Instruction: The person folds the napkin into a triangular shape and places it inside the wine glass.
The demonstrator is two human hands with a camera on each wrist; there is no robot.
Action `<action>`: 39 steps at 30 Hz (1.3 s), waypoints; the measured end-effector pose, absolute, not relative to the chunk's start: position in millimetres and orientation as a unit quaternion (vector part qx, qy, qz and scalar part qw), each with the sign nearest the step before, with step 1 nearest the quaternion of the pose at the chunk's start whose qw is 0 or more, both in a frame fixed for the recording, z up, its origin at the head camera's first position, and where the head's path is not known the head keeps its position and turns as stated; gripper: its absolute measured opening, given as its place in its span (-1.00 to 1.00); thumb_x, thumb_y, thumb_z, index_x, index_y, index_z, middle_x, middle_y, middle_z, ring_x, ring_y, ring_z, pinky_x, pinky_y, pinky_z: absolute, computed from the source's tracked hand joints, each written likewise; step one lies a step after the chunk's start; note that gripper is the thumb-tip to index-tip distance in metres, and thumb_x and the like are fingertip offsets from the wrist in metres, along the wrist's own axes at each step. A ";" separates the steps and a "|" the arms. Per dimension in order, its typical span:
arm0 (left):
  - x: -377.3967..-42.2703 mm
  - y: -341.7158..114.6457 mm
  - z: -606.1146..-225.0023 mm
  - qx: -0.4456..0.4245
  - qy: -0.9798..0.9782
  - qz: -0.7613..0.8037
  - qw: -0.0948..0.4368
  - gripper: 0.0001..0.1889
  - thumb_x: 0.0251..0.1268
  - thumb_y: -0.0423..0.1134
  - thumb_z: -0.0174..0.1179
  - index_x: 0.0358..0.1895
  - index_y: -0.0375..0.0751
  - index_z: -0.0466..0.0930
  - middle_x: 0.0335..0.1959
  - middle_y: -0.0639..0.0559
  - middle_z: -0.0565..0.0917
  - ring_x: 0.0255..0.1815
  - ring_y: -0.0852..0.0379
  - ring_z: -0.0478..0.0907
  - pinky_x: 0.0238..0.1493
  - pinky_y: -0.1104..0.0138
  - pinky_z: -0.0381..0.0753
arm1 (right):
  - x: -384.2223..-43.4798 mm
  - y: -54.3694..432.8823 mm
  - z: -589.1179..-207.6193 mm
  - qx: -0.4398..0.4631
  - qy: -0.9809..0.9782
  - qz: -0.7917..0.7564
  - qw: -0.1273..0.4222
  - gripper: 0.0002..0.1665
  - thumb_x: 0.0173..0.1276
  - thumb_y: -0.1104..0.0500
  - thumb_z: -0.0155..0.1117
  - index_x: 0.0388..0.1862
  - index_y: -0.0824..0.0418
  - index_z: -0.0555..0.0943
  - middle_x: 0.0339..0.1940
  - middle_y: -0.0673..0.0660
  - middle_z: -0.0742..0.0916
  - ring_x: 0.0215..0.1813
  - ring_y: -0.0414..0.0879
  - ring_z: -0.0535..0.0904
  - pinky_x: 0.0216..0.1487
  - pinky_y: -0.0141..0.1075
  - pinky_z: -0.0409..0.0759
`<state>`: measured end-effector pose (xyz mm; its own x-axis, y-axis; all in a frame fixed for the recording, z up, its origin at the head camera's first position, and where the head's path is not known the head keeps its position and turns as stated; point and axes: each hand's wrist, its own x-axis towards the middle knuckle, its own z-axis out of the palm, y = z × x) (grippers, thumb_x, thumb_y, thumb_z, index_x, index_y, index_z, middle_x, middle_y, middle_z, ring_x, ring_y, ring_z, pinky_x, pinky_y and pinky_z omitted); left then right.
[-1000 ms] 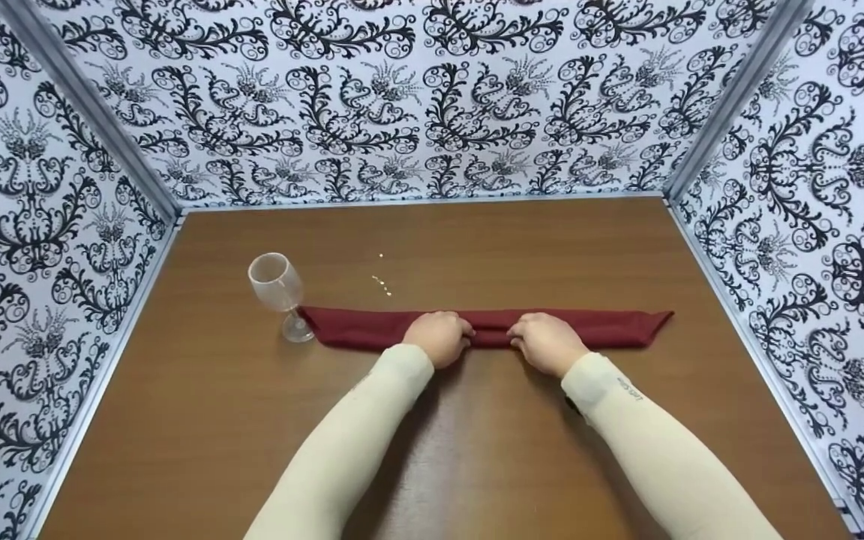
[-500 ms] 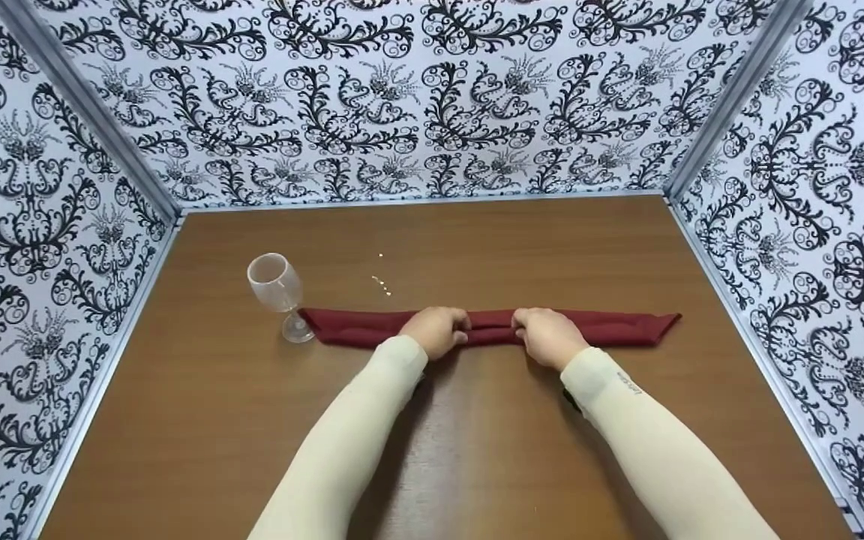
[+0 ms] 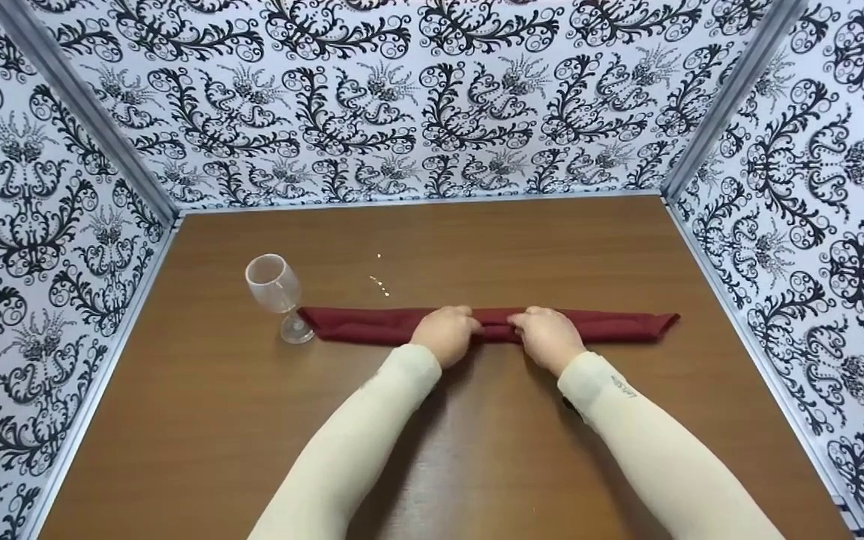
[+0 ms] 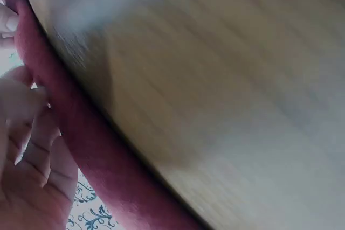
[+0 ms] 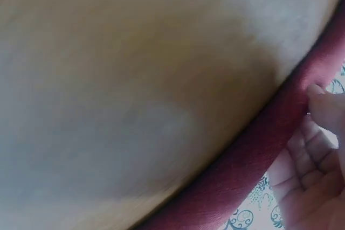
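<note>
A dark red cloth napkin (image 3: 372, 326), folded into a long narrow strip, lies crosswise on the wooden table. Near its middle, my left hand (image 3: 445, 335) holds it with curled fingers. A short way to the right, my right hand (image 3: 550, 339) grips the same strip, the fingertips of both hands facing each other. In the left wrist view the left hand (image 4: 35, 171) has its thumb and fingers against the napkin (image 4: 108, 149). The right wrist view has the right hand (image 5: 312, 181) with its thumb on the napkin (image 5: 264, 138).
A clear stemmed wine glass (image 3: 274, 285) stands upright at the napkin's left end, its foot close to the cloth. Small pale specks (image 3: 379, 283) show on the table (image 3: 537, 247) behind the napkin. Patterned walls (image 3: 417, 112) enclose the back and both sides.
My left hand has shifted slightly right, closer to the right hand. The napkin's front edge has moved a little away from me and its right end slightly outward. The glass stays put.
</note>
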<state>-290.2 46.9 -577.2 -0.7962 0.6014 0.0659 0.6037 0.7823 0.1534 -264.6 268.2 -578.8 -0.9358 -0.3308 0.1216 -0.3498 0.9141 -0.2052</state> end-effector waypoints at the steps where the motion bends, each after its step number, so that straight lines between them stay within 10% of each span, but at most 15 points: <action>1: -289.7 46.5 -576.9 -0.321 -0.944 -0.081 0.004 -0.72 0.37 -0.22 0.31 0.01 0.25 0.86 -0.09 0.09 0.74 -0.02 -0.04 0.74 0.01 0.09 0.74 | -263.8 268.8 -578.6 0.181 -0.977 0.106 0.045 -0.77 0.49 0.27 0.32 0.03 0.10 0.81 -0.16 0.18 0.83 -0.11 0.19 0.78 -0.07 0.09 0.74; 11: -295.3 44.6 -582.0 -0.299 -0.950 -0.085 -0.015 -0.70 0.30 -0.05 0.47 0.09 0.25 0.84 0.05 0.14 0.75 0.11 -0.02 0.69 0.16 0.12 0.70 | -260.6 274.7 -576.2 0.244 -0.967 0.071 0.034 -0.57 0.36 0.07 0.52 0.19 0.08 0.79 -0.04 0.15 0.80 -0.02 0.16 0.71 0.05 0.03 0.71; 23: -299.2 43.8 -582.3 -0.278 -0.954 -0.107 -0.040 -0.79 0.40 -0.12 0.38 0.04 0.15 0.85 0.03 0.15 0.84 0.11 0.04 0.76 0.18 0.13 0.70 | -266.6 270.9 -578.8 0.247 -0.966 0.075 0.023 -0.79 0.45 0.18 0.42 -0.01 0.13 0.85 -0.11 0.09 0.83 -0.03 0.13 0.73 0.13 0.00 0.68; 39: -297.8 47.7 -574.9 -0.184 -0.964 -0.181 -0.066 -0.88 0.52 -0.16 0.25 -0.04 0.06 0.76 -0.08 0.05 0.83 0.06 -0.03 0.75 0.12 0.06 0.70 | -276.8 262.6 -571.3 0.086 -0.976 0.196 -0.030 -0.94 0.45 0.19 0.41 -0.16 0.15 0.75 -0.09 0.15 0.77 0.05 0.17 0.71 0.15 0.05 0.65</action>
<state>-297.8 47.7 -574.9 -0.9232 0.3795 -0.0601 0.3317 0.8661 0.3739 -276.8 262.6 -571.3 -0.9835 -0.1795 -0.0245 -0.1560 0.9082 -0.3885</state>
